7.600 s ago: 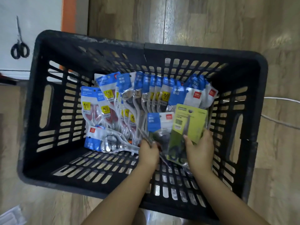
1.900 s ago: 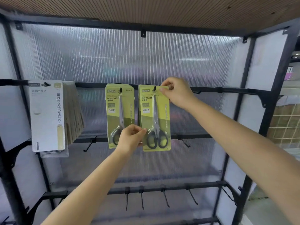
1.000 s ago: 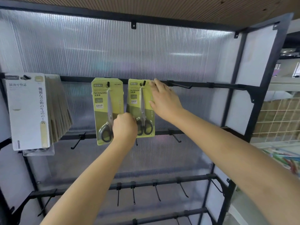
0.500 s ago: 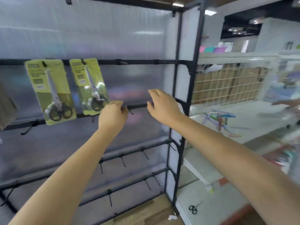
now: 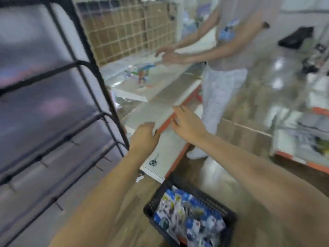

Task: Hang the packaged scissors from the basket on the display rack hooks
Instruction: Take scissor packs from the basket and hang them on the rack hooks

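Scissors packs [image 5: 188, 221] crowd the basket [image 5: 229, 216]; with my left hand [image 5: 144, 138] and right hand [image 5: 187, 124] loose and empty, I risk snagging several.

rack [image 5: 99, 90]: matt black metal | basket [image 5: 222, 207]: black plastic | packets [image 5: 188, 223]: glossy film | floor [image 5: 267, 97]: glossy wood

Motion blur smears the basket's [image 5: 229, 216] packaged scissors [image 5: 187, 220]; the basket's lower corner is cut off.
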